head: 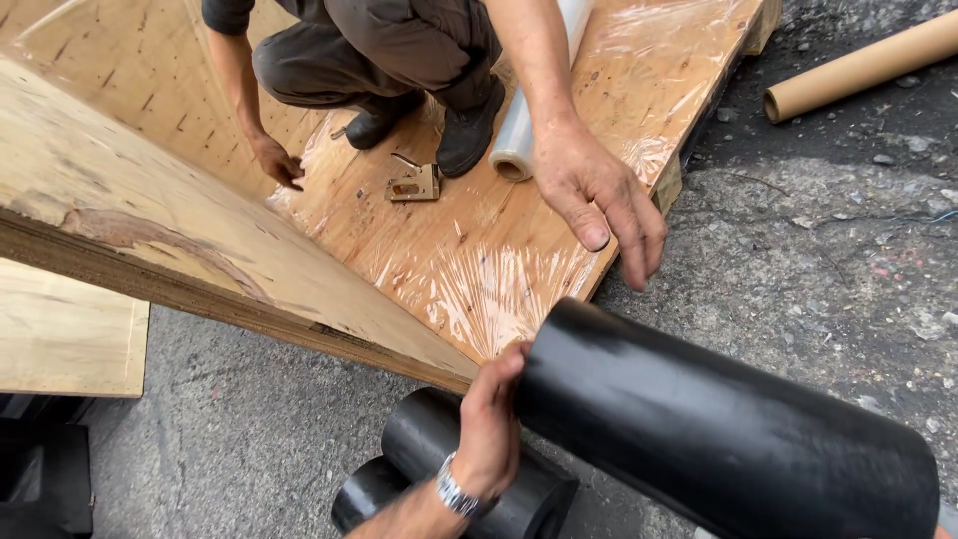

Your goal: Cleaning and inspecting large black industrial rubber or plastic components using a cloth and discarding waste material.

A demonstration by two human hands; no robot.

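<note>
The person's left hand [486, 429] has its fingers wrapped on the end of a big black roll [718, 429], low in the picture, over the ground. The right hand cannot be seen. A co-worker's open hand [597, 195] hovers over the plastic-covered wooden board [479, 250].

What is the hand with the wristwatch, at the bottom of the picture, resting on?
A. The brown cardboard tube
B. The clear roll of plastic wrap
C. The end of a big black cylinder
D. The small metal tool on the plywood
C: the left hand grips the end of the big black cylinder, while the clear wrap roll, cardboard tube and metal tool all lie well away from it.
</note>
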